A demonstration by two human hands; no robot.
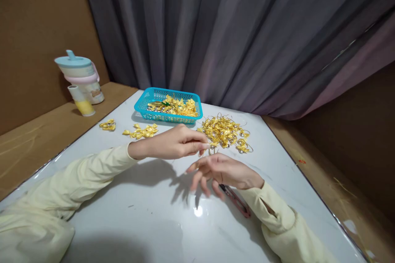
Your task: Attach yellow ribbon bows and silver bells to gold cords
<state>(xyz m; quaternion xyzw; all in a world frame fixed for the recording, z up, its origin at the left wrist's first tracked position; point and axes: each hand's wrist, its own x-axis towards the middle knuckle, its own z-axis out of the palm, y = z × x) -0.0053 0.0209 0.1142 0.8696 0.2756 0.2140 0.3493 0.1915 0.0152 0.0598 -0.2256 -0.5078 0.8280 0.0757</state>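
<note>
My left hand (177, 143) is pinched closed at the near edge of a pile of yellow ribbon bows with small silver bells and gold cord loops (220, 129). A yellow bow with a cord loop (212, 146) shows at its fingertips, mostly covered by the fingers. Just below and to the right, my right hand (224, 172) is open, its fingers spread, slightly blurred and holding nothing. Beneath that hand lies a pink-handled tool (239, 203) with a dark end; its tip is hidden, so its kind is unclear.
A blue plastic basket (168, 120) holding yellow bows and bells stands at the back of the white table (129, 222). Loose bows (142, 131) and a small looped bunch (108, 125) lie left. Beyond are a lidded cup (77, 74), a yellow-and-white bottle (82, 102) and a grey curtain (185, 28).
</note>
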